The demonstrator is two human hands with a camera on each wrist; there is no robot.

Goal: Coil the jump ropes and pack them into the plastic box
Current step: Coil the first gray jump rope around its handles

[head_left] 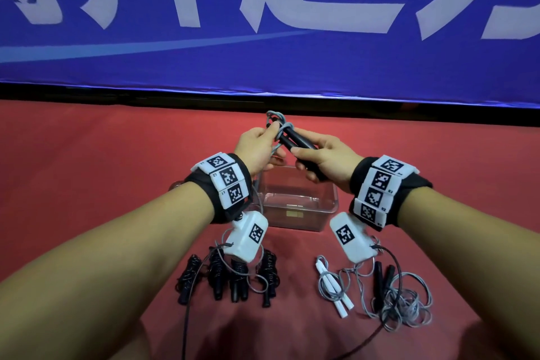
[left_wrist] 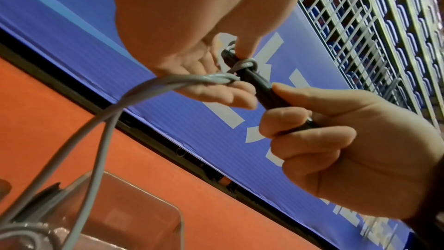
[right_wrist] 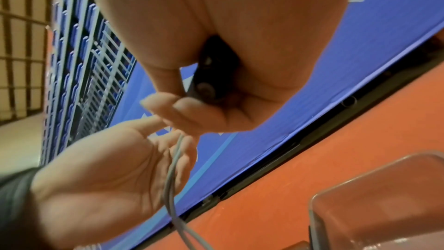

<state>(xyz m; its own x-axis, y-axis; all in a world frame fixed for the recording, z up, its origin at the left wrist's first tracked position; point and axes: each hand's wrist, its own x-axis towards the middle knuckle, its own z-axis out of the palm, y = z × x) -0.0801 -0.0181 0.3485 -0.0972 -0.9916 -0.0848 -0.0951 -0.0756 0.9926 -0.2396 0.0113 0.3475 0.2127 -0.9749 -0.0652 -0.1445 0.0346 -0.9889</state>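
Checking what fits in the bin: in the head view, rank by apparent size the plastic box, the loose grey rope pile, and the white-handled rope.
1. plastic box
2. loose grey rope pile, though it lies nearer the camera, so this is unsure
3. white-handled rope

floor (head_left: pixel 87 155): red | banner (head_left: pixel 292 61): blue w/ white chars | railing (left_wrist: pixel 348 26): metal

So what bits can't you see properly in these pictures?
- Middle of the black handles: head view, the right hand wraps round them.
- Where the gray rope ends: left wrist view, it runs off the bottom edge.
- Inside of the plastic box: head view, both wrists and their white camera units cover its sides.
- How many turns the rope makes round the handles: too small and tangled in the head view.
- The right hand's fingers: right wrist view, blurred.
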